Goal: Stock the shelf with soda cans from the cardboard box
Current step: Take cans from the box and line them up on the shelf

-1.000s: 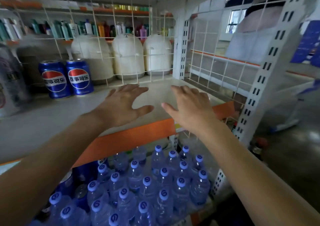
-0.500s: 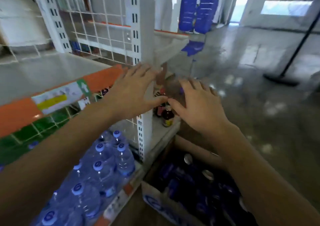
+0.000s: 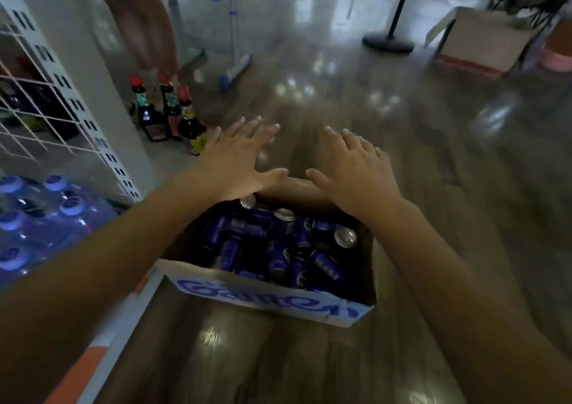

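An open cardboard box with blue lettering on its near flap sits on the floor, full of blue soda cans lying jumbled, a few showing silver tops. My left hand and my right hand hover side by side above the box's far edge, palms down, fingers spread, holding nothing. The white shelf upright stands to the left.
Packs of water bottles fill the bottom shelf at the left. Three dark sauce bottles with red caps stand on the floor by the shelf post. A white box and a black stand base sit further off.
The view has swung from the shelf with two cans down and right to the box on the floor. Both empty hands came away from the shelf and now hang over the box.
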